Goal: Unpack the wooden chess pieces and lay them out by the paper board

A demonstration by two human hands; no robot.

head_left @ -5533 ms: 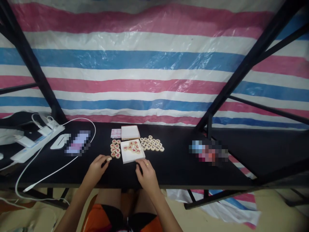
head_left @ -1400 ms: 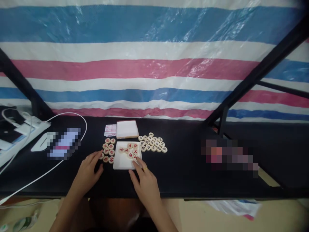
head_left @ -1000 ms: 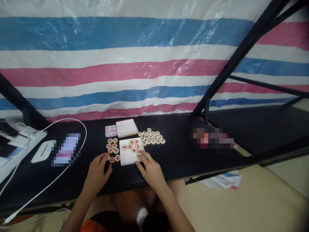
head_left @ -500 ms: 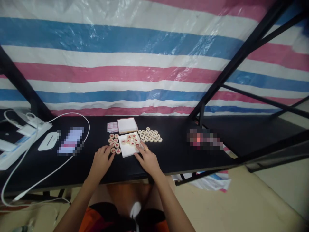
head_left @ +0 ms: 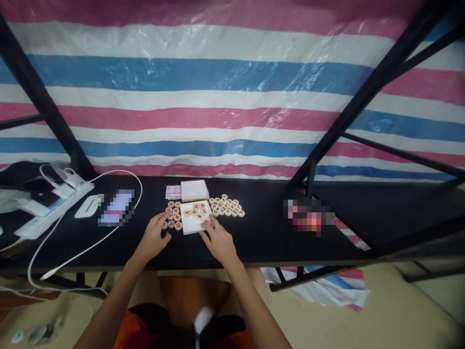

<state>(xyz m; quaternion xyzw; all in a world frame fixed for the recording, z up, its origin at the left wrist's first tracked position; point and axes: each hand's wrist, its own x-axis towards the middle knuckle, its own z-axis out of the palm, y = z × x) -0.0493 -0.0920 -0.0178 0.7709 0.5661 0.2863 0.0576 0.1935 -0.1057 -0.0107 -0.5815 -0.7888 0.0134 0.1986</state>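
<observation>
My left hand (head_left: 154, 237) lies at the lower left of a group of round Chinese chess pieces with red characters (head_left: 177, 217). Its fingertips reach the group's left edge, while the thumb stands apart. Beside the group is a shallow white box (head_left: 189, 228) holding several red-marked pieces (head_left: 198, 216). Over the box's right edge extends my right hand (head_left: 221, 240), thumb and fingers parted, fingertips at a red-marked piece (head_left: 207, 221). No grip on it is visible. Pieces with dark characters (head_left: 227, 212) form rows to the right of the box.
Behind the box lie a white-lined lid (head_left: 194, 190) and a printed paper (head_left: 173, 192). A power strip (head_left: 51, 208), a white device (head_left: 86, 207), a blurred phone-like object (head_left: 116, 208) and a white cable (head_left: 78, 256) occupy the left. Black metal bars (head_left: 334, 121) rise at the right.
My left hand's thumb has moved away from the red-marked pieces, leaving the front ones more visible. My right hand stays at the box. The whole view has shifted slightly.
</observation>
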